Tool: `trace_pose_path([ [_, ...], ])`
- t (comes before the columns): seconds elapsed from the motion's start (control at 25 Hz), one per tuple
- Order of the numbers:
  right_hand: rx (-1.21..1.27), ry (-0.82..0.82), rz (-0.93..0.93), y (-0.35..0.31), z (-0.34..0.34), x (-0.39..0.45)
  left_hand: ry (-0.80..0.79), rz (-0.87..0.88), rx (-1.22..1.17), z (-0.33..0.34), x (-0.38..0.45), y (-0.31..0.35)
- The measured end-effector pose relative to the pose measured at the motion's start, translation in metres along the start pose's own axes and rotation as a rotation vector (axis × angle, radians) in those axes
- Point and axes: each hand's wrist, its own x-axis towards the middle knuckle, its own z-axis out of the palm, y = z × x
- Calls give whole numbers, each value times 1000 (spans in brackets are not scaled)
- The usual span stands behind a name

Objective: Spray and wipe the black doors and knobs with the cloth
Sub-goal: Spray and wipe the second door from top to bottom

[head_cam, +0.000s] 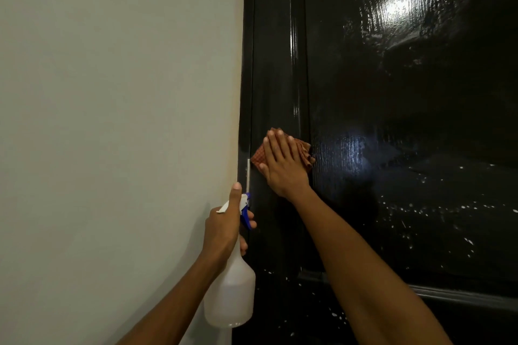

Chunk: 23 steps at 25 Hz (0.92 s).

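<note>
Flat-palmed, the right hand presses a soft checked cloth with straight fingers against the left stile of the glossy black door; the left hand grips the neck of a translucent spray bottle, fingers curled near its trigger. Limp and light, the cloth probably handles best bunched under the palm, while the droplet-speckled panel likely wipes slick.
</note>
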Motion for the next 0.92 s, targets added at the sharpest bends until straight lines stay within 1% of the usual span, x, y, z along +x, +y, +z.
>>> trace_pose_path([
  [0.12,-1,-32,-77,-15,7,-7,-16,-34,-35,-4,-2,-6],
  [0.24,16,-146,-225,-29,31,-68,-6,-9,-15,-4,-5,-16],
  [0.32,9,-257,-316,-32,46,-113,13,-3,15,-4,-7,-20],
  [0.36,-14,-274,-362,-31,52,-126,10,-8,26,-5,-7,-21],
  [0.44,-46,-271,-430,-21,51,-122,-20,-7,35,-7,-2,-20],
  [0.52,-58,-216,-459,-8,39,-93,-44,-2,39,-9,3,-20],
  [0.56,-59,-173,-423,-3,32,-76,-47,0,32,-11,4,-20],
  [0.68,-58,-46,-218,12,6,-17,-12,1,20,-14,7,-30],
  [0.8,-58,21,-92,5,-8,26,-6,19,-19,-12,11,-33],
  [0.92,-5,37,-28,-20,9,19,-10,9,-5,-9,5,-38],
])
